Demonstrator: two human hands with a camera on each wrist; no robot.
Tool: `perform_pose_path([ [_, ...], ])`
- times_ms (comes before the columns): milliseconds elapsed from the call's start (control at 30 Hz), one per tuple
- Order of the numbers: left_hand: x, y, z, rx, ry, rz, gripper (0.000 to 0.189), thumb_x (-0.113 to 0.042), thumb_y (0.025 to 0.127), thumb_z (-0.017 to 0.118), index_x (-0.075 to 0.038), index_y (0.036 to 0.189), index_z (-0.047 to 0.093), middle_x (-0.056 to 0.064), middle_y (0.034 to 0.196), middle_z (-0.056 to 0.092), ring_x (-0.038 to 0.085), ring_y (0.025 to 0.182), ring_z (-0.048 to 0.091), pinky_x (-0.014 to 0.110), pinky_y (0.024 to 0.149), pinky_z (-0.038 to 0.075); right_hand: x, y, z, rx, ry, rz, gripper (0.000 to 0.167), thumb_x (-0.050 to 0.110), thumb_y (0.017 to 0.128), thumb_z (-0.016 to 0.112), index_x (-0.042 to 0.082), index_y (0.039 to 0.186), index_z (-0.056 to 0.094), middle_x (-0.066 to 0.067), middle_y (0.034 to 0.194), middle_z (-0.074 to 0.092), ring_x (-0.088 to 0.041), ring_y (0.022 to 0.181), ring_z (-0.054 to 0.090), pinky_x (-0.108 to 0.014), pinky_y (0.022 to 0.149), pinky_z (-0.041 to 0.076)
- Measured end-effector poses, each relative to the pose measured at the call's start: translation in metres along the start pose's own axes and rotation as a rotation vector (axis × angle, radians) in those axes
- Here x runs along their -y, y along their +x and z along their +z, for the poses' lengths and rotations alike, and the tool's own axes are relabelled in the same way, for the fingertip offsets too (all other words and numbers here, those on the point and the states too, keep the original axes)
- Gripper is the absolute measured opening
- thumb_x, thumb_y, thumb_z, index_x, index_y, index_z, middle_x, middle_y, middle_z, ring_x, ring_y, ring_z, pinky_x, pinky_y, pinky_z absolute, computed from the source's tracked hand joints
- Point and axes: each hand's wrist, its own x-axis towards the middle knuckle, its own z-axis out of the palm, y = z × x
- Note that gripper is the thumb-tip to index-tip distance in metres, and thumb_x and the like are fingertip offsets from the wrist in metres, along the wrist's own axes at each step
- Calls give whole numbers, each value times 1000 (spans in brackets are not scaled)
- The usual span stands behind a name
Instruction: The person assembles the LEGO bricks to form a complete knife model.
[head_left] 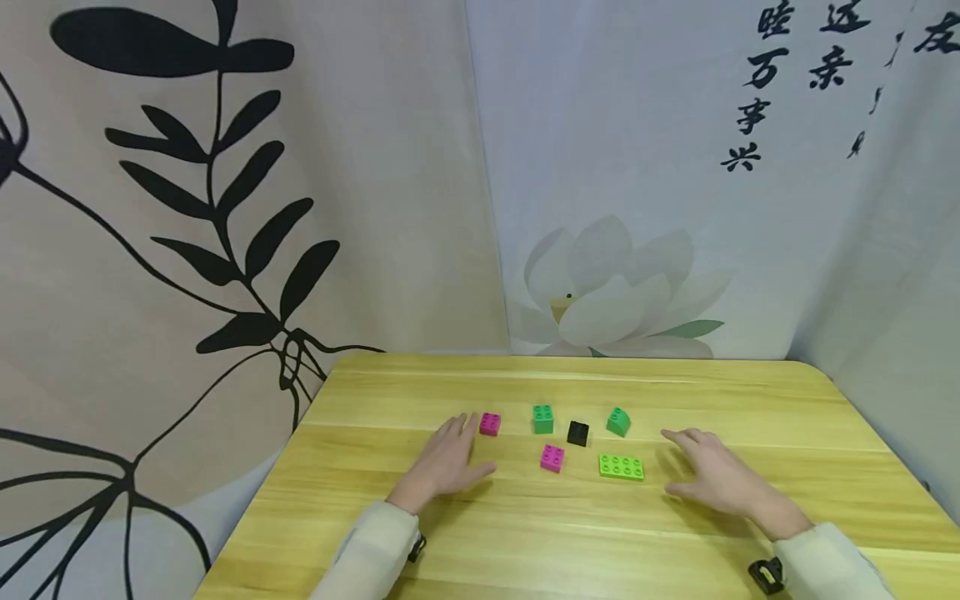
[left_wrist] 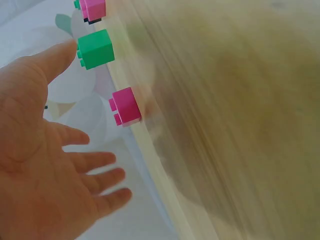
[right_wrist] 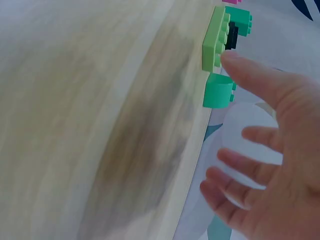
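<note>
My left hand [head_left: 446, 460] is held above the table with fingers spread and nothing in its grasp. Nearest to it is a magenta toy brick [head_left: 490, 424], just past its fingertips. On the other side, my right hand [head_left: 712, 473] hovers with thumb and fingers apart, also holding nothing. A lime green long brick [head_left: 621, 467] lies to the left of its thumb, and a green brick with a rounded side [right_wrist: 218, 91] sits farther back. Between the hands are a second magenta brick [head_left: 552, 457], a black brick [head_left: 577, 433] and a green square brick [head_left: 543, 419].
The bricks stand studs up on a wooden table [head_left: 525, 542]. Behind its far edge hangs a pale curtain [head_left: 397, 183] printed with dark leaves, a lotus and characters. Dark bands with small devices [head_left: 767, 575] show at the wrists below the light sleeves [head_left: 828, 562].
</note>
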Motion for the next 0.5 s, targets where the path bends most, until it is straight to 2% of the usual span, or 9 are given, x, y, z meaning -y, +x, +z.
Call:
perform_pose_path([
  [200, -8, 23, -1, -21, -83, 42, 78, -42, 89, 62, 2, 145, 29, 21, 144, 37, 36, 132, 34, 48, 107, 28, 9, 10, 4, 48, 21, -41, 73, 28, 71, 82, 0, 130, 52, -18, 116, 57, -38, 106, 54, -54, 87, 45],
  [300, -13, 36, 3, -28, -142, 55, 73, -35, 90, 64, 2, 143, 33, 17, 132, 50, 31, 122, 46, 44, 103, 35, 14, 15, 8, 74, 22, -48, 71, 28, 71, 82, 0, 129, 53, -15, 116, 58, -35, 106, 55, -52, 89, 45],
  [433, -22, 50, 6, -36, -196, 60, 68, -31, 89, 66, 1, 142, 36, 15, 131, 52, 30, 121, 48, 42, 102, 37, 23, 23, 10, 100, 38, -64, 67, 28, 71, 82, 0, 126, 55, -12, 113, 59, -33, 104, 56, -52, 90, 45],
  [500, -27, 56, 8, -33, -229, 45, 67, -32, 89, 65, -1, 142, 37, 13, 137, 48, 30, 125, 44, 43, 104, 34, 27, 26, 11, 112, 47, -69, 66, 27, 71, 82, 0, 125, 56, -12, 112, 59, -32, 104, 56, -51, 90, 45],
])
